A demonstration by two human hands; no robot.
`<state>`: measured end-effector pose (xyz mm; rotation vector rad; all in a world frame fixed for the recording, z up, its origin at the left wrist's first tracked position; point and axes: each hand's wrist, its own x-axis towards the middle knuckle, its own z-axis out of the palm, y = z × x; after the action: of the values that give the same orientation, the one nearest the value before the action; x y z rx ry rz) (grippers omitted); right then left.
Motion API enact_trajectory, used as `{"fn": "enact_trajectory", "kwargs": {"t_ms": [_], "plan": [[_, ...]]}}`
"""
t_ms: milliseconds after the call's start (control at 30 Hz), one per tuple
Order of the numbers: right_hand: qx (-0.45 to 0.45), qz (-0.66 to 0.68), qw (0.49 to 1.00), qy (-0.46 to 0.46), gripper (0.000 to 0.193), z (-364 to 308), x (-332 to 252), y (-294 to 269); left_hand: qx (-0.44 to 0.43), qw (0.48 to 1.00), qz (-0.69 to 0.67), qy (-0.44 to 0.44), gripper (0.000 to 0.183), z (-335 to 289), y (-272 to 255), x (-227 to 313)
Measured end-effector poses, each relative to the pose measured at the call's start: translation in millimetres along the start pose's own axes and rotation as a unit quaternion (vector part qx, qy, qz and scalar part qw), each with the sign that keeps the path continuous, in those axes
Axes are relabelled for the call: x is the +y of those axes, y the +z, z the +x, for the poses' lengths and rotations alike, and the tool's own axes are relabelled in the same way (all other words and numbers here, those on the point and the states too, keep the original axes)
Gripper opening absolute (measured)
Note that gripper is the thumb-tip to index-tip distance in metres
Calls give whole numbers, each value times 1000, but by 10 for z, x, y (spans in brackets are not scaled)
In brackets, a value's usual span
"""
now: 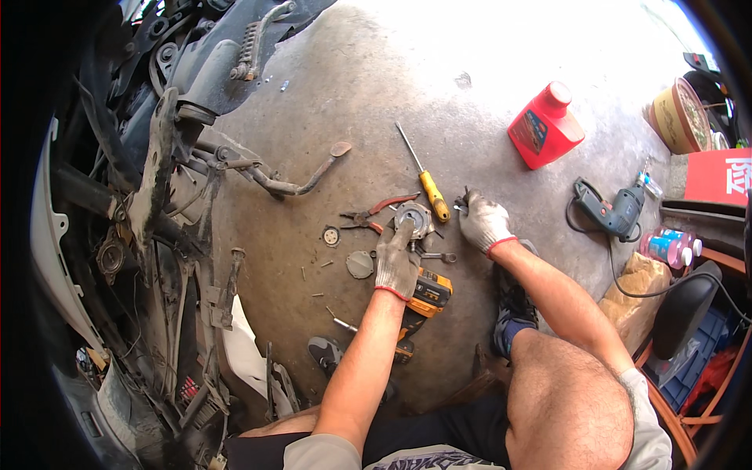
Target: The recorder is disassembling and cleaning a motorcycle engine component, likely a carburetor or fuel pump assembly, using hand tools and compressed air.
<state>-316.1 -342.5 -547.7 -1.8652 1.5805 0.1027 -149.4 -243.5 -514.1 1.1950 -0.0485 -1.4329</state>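
Observation:
My left hand [396,262], in a grey work glove, is closed on a round metal housing [423,217] low over the floor. Its fingers cover part of the housing. To the right, my gloved right hand [485,222] has its fingers drawn together around something small and dark that I cannot make out. Red-handled pliers [401,201] lie beside the housing, and a yellow-handled screwdriver [433,196] lies between the hands. Below are a wrench [439,257] and a yellow cordless drill [431,291]. A flat disc [359,265], a smaller round plate [331,236] and several loose screws [317,294] lie left of my left hand.
A partly stripped motorbike [157,204] fills the left side, its bent pedal lever [301,188] reaching over the floor. A red plastic bottle [546,129] stands at the far right. Beyond are a corded drill [623,210], a bucket [674,117] and pink-filled bottles [666,247].

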Motion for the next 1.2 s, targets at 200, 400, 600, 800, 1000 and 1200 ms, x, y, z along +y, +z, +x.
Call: {"fn": "enact_trajectory", "kwargs": {"t_ms": [200,400,600,800,1000,1200], "plan": [[17,133,991,28,38,-164,-41,-101,40,999,-8,19,27,38,2,-46],[-192,391,898,64,34,-440,-209,-287,30,996,-88,14,33,113,-39,-130],[-152,325,933,9,36,-583,-359,-114,-26,984,-178,-10,42,154,-35,-274],[-154,328,932,3,41,-674,-378,-73,-65,980,-188,-32,45,149,-121,-299],[-98,228,968,-42,44,-686,-386,-78,-4,976,-216,-16,46,126,2,-314],[-57,209,975,-44,44,-755,-432,-228,0,970,-237,-45,44,87,71,-309]]}}
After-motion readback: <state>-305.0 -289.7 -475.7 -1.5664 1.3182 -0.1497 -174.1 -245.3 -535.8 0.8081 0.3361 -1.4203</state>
